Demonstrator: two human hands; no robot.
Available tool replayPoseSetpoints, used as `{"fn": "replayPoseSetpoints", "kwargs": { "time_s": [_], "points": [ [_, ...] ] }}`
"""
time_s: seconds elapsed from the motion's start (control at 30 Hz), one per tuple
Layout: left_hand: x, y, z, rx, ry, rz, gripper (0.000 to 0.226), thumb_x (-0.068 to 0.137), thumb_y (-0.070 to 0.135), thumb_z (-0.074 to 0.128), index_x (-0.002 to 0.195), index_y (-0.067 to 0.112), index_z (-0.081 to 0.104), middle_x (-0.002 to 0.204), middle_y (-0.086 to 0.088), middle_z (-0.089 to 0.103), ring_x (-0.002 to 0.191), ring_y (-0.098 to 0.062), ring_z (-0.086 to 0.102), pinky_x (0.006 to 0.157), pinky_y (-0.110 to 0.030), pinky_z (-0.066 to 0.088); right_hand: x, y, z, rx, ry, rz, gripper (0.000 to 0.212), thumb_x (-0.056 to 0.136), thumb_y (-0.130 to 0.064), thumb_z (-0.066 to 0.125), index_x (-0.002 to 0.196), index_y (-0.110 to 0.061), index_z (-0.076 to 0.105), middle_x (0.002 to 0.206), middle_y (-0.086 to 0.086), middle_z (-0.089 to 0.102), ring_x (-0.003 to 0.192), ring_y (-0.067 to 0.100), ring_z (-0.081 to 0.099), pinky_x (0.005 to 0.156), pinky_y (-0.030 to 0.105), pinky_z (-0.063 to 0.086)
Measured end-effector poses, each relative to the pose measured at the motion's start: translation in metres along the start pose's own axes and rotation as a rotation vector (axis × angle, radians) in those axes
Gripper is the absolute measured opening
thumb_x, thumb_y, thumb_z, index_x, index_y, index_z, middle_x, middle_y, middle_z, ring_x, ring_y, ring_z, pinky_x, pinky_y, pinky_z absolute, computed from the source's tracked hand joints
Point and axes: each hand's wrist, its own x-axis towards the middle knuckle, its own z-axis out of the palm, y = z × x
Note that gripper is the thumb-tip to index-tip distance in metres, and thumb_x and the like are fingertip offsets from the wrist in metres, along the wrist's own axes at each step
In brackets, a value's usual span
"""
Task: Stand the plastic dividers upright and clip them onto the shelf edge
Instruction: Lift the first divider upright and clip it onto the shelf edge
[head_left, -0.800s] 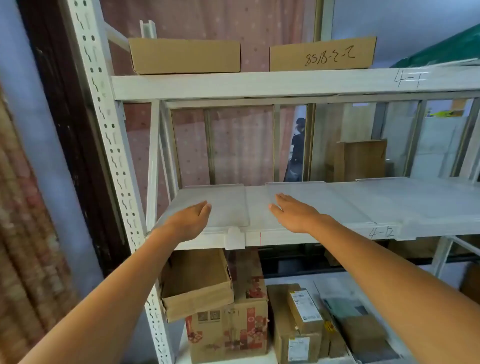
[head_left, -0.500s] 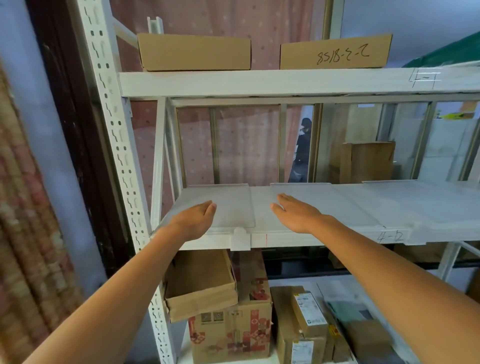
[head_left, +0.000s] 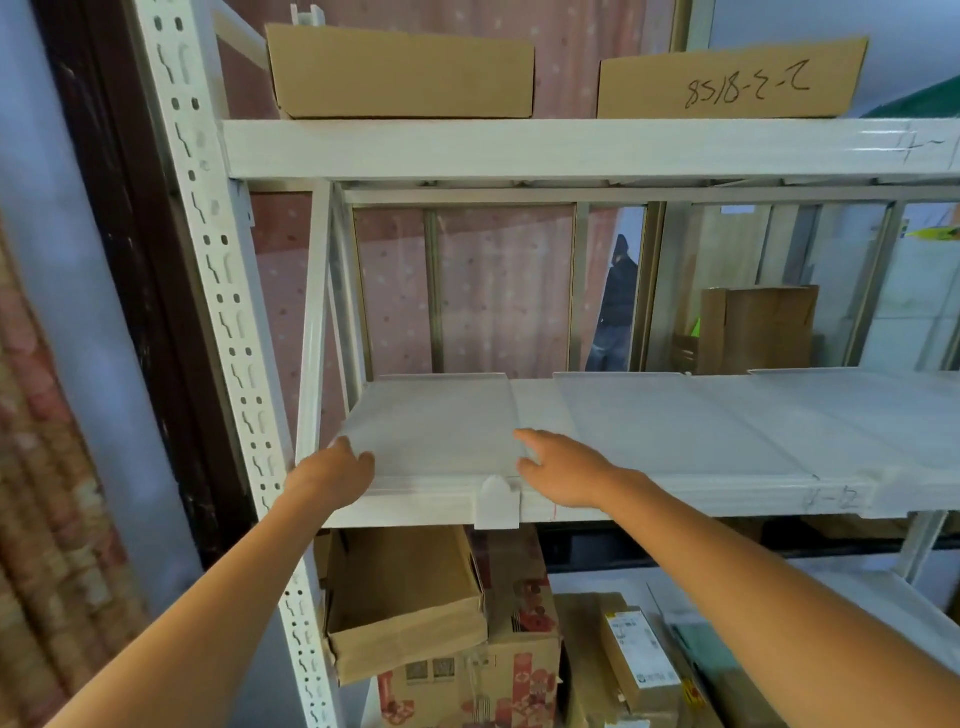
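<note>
A translucent plastic divider (head_left: 441, 426) lies flat on the left end of the white middle shelf (head_left: 675, 499). Its white clip (head_left: 497, 503) hangs over the shelf's front edge. My left hand (head_left: 337, 473) rests at the divider's front left corner, fingers curled on its edge. My right hand (head_left: 561, 470) lies at the divider's right edge, just right of the clip, fingers spread and touching it. Two more dividers lie flat further right, one (head_left: 675, 426) mid-shelf and one (head_left: 857, 410) at the far right.
A perforated white upright (head_left: 218, 291) stands left of my left hand. The upper shelf (head_left: 519, 148) carries two cardboard boxes (head_left: 405, 67). Below, an open cardboard tray (head_left: 405, 603) and several cartons sit. A person (head_left: 615, 306) stands beyond the rack.
Both hands have slid outward and toward the front edge, from flat on top of the shelf to the left divider's two sides. The camera moved closer.
</note>
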Motion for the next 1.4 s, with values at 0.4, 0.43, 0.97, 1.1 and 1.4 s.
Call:
{"fn": "replayPoseSetpoints", "kwargs": {
  "time_s": [0.4,0.43,0.97,1.1,1.4],
  "points": [
    [0.040,0.030,-0.014,-0.779,0.208,-0.214,0.040,0.080,0.030,0.066,0.114,0.010,0.061,0.101,-0.011,0.066,0.086,-0.030,0.065,0.081,-0.043,0.060,0.016,0.025,0.018,-0.027,0.067,-0.092,0.056,0.099,-0.049,0.044,0.149,-0.025,0.041,0.156,-0.003,0.041,0.141,0.020,0.037,0.114,0.035,0.031],
    [0.042,0.036,-0.023,-0.839,0.269,-0.179,0.040,0.076,0.024,0.066,0.113,0.010,0.064,0.100,-0.013,0.069,0.084,-0.031,0.067,0.076,-0.042,0.062,0.019,0.027,0.018,-0.028,0.083,-0.110,0.054,0.099,-0.048,0.047,0.148,-0.025,0.043,0.151,-0.002,0.046,0.136,0.022,0.042,0.110,0.037,0.037],
    [-0.008,0.182,-0.046,-0.905,0.121,0.583,0.097,0.090,0.010,0.065,0.159,0.039,0.004,0.158,0.005,0.034,0.144,-0.022,0.037,0.113,-0.047,0.042,0.033,-0.028,-0.011,0.361,0.116,-0.302,0.075,0.094,-0.032,0.049,0.153,-0.042,0.003,0.066,0.013,0.065,0.061,0.024,0.067,0.068,0.047,0.059],
    [-0.009,0.177,-0.009,-0.955,0.015,0.620,0.096,0.085,0.013,0.056,0.160,0.041,0.004,0.167,0.007,0.018,0.152,-0.022,0.020,0.121,-0.055,0.025,0.032,-0.025,-0.009,0.421,0.082,-0.265,0.070,0.097,-0.029,0.051,0.151,-0.037,0.007,0.075,0.012,0.071,0.071,0.022,0.071,0.074,0.048,0.060],
    [-0.005,0.176,0.018,-0.993,-0.004,0.675,0.096,0.092,0.001,0.050,0.160,0.040,-0.005,0.169,0.019,-0.002,0.155,-0.006,0.001,0.126,-0.049,0.010,0.028,-0.021,0.007,0.459,0.097,-0.199,0.048,0.096,-0.021,0.054,0.136,-0.027,0.028,0.071,0.009,0.068,0.065,0.025,0.068,0.066,0.050,0.058]
  ]
}}
